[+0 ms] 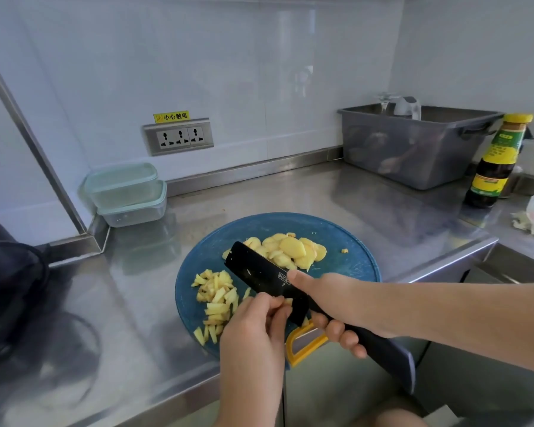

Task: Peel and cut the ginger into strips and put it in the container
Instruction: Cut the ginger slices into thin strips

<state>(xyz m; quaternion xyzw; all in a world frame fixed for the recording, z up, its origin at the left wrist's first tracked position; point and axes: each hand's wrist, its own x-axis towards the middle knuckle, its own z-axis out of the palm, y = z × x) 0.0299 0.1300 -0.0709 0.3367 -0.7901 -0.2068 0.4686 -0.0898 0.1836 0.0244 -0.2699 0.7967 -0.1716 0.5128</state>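
From the head camera, a round blue cutting board (pixel 336 238) lay on the stainless-steel counter (pixel 290 192), its near edge at the counter's front lip. The ginger was on this board in two heaps. A pile of pale yellow peeled ginger slices (pixel 293 249) sat on the far side, and a looser pile of cut ginger strips (pixel 218 300) lay on the near left part.

The right hand (pixel 336 303) grasped the handle of a black kitchen knife (pixel 259 274), fingers wrapped under the handle and the thumb laid flat along the blade's side. The blade pointed away and to the left between the two heaps, its flat turned up toward the camera, with pale specks stuck to it.

The left hand (pixel 253 328) was at the heel of the blade, fingers bent and tips against its lower edge beside a small yellow scrap. Whether they pinched that scrap could not be told.

A yellow-handled peeler (pixel 302 343) rested at the board's near edge, partly under both hands. Two stacked clear plastic containers with pale green lids (pixel 127 192) stood closed in the back left corner, well apart from the board.

Above them was a steel triple wall socket (pixel 179 137). A grey plastic tub (pixel 413 149) stood at the back right, and a dark sauce bottle with a yellow cap (pixel 494 161) just beside it.
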